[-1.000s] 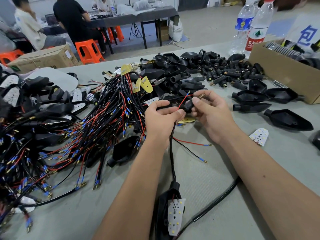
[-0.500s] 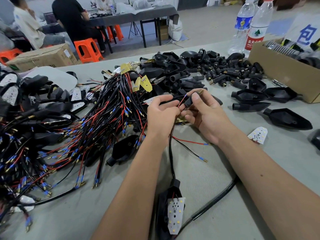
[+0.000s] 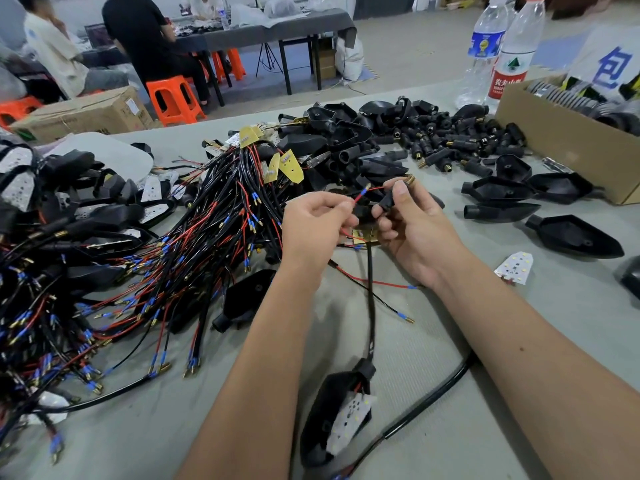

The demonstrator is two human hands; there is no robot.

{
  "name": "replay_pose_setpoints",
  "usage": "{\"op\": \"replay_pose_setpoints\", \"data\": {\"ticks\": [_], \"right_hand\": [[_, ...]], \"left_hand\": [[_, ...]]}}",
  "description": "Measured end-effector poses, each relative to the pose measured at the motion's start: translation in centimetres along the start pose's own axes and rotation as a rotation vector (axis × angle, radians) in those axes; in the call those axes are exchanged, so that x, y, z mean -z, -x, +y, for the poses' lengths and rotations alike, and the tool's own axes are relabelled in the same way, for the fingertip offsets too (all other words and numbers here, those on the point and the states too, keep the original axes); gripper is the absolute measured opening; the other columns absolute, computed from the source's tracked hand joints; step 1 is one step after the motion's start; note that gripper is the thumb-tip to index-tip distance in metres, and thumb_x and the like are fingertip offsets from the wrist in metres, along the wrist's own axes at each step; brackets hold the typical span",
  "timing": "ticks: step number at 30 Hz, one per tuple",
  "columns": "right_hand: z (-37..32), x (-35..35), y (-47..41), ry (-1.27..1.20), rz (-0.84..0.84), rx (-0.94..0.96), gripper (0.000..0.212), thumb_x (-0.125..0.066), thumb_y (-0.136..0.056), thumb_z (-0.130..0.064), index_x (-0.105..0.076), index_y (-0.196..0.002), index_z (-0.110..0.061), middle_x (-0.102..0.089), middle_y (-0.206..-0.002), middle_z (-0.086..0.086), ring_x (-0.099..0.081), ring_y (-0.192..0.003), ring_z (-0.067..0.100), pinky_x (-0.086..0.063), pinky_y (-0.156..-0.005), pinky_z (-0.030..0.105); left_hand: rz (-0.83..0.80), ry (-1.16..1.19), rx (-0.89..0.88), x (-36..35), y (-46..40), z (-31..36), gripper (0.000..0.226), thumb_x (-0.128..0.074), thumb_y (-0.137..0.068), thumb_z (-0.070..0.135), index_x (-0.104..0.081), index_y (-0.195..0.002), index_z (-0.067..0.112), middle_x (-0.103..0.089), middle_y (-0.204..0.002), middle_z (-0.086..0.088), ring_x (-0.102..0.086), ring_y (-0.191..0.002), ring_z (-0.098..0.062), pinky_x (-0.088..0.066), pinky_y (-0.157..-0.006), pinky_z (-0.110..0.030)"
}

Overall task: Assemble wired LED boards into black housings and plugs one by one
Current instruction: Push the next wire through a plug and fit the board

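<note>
Left hand (image 3: 313, 220) pinched a red wire (image 3: 358, 196); right hand (image 3: 414, 225) gripped a black plug (image 3: 387, 201), both above the bench (image 3: 450, 341), housing (image 3: 332, 414) near.

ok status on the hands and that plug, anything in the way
Left hand pinches red wire. Right hand grips black plug, wire not threaded. Housing with LED board lies near. Loose wires under hands.
</note>
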State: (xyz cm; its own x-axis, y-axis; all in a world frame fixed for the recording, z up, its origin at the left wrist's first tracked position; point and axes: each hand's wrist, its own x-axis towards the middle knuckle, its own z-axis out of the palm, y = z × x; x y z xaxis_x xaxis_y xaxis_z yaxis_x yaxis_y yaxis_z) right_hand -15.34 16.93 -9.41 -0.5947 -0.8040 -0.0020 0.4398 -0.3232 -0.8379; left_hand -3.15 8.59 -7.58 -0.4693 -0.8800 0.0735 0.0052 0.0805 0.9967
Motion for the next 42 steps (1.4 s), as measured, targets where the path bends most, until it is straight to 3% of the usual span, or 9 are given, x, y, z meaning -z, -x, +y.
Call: {"op": "replay_pose_setpoints", "data": {"ticks": [4,12,15,19,24,28,32,39,42], "right_hand": [[0.1,0.3,-0.4,-0.125,0.068,-0.017,0.015,-0.048,-0.109,-0.023,-0.058,-0.101,-0.015,-0.063,-0.072,0.01,-0.051,-0.053,0.011,-0.038,-0.047,0.016],[0.3,0.6,-0.8,-0.197,0.059,-0.033,0.024,-0.048,-0.109,-0.026,-0.059,-0.097,-0.009,-0.065,-0.071,0.013,-0.054,-0.052,0.013,-0.042,-0.046,0.018],[0.2,0.6,-0.8,-0.228,0.066,-0.048,0.023,-0.048,-0.109,-0.027,-0.057,-0.097,-0.01,-0.064,-0.071,0.012,-0.052,-0.051,0.012,-0.041,-0.045,0.017],[0.1,0.5,-0.7,-0.241,0.085,-0.047,0.022,-0.05,-0.108,-0.028,-0.057,-0.094,-0.013,-0.06,-0.073,0.012,-0.049,-0.053,0.012,-0.039,-0.045,0.017],[0.1,0.6,-0.7,-0.179,0.066,-0.019,0.021,-0.048,-0.108,-0.035,-0.059,-0.1,-0.019,-0.057,-0.07,0.006,-0.039,-0.05,0.01,-0.032,-0.043,0.016],[0.1,0.5,-0.5,-0.108,0.07,0.011,0.025,-0.047,-0.107,-0.043,-0.062,-0.101,-0.024,-0.056,-0.066,0.0,-0.033,-0.046,0.007,-0.026,-0.041,0.016],[-0.2,0.4,-0.4,-0.087,0.081,0.023,0.026,-0.046,-0.108,-0.042,-0.062,-0.101,-0.022,-0.056,-0.065,0.0,-0.036,-0.044,0.006,-0.027,-0.042,0.016],[-0.2,0.2,-0.1,-0.075,0.064,0.027,0.023,-0.047,-0.108,-0.039,-0.06,-0.102,-0.021,-0.055,-0.068,0.002,-0.037,-0.044,0.006,-0.029,-0.04,0.016],[-0.1,0.2,-0.1,-0.046,0.047,0.032,0.023,-0.048,-0.107,-0.039,-0.061,-0.101,-0.021,-0.058,-0.069,0.002,-0.038,-0.045,0.006,-0.03,-0.04,0.015]], "left_hand": [[-0.072,-0.228,-0.037,0.0,0.1,-0.1,0.026,-0.068,-0.085,0.009,-0.069,-0.065,0.025,-0.063,-0.056,0.006,-0.055,-0.055,-0.008,-0.042,-0.052,-0.022],[-0.151,-0.359,-0.193,-0.7,0.5,-0.5,0.025,-0.069,-0.096,0.023,-0.067,-0.074,0.012,-0.042,-0.055,0.007,-0.036,-0.054,-0.011,-0.032,-0.058,-0.029],[-0.057,-0.187,-0.217,-1.5,1.1,-0.1,0.038,-0.053,-0.103,0.041,-0.06,-0.09,0.007,-0.042,-0.064,0.005,-0.036,-0.059,-0.011,-0.034,-0.06,-0.031],[0.074,-0.001,-0.369,-1.7,1.1,0.5,0.036,-0.033,-0.11,0.024,-0.06,-0.092,0.008,-0.046,-0.067,-0.003,-0.037,-0.056,-0.011,-0.03,-0.054,-0.029],[0.091,-0.031,-0.359,-1.6,0.9,0.1,0.025,-0.047,-0.108,0.012,-0.068,-0.096,0.008,-0.049,-0.058,0.005,-0.043,-0.054,-0.009,-0.038,-0.056,-0.027],[-0.06,-0.131,-0.279,-1.7,0.9,-0.3,0.01,-0.056,-0.102,0.006,-0.066,-0.102,0.009,-0.054,-0.05,0.004,-0.047,-0.049,-0.012,-0.042,-0.055,-0.025],[-0.18,-0.287,-0.261,-2.1,1.4,-0.5,0.011,-0.06,-0.099,0.006,-0.065,-0.09,0.01,-0.057,-0.047,0.005,-0.046,-0.042,-0.008,-0.041,-0.051,-0.02],[-0.164,-0.335,-0.284,-2.1,1.1,-0.9,0.018,-0.065,-0.095,0.011,-0.064,-0.078,0.017,-0.063,-0.052,-0.003,-0.049,-0.048,-0.013,-0.044,-0.056,-0.027],[-0.148,-0.363,-0.29,-2.4,1.1,-1.1,0.021,-0.065,-0.094,0.01,-0.064,-0.076,0.02,-0.062,-0.05,0.006,-0.053,-0.047,-0.006,-0.043,-0.058,-0.022]]}}
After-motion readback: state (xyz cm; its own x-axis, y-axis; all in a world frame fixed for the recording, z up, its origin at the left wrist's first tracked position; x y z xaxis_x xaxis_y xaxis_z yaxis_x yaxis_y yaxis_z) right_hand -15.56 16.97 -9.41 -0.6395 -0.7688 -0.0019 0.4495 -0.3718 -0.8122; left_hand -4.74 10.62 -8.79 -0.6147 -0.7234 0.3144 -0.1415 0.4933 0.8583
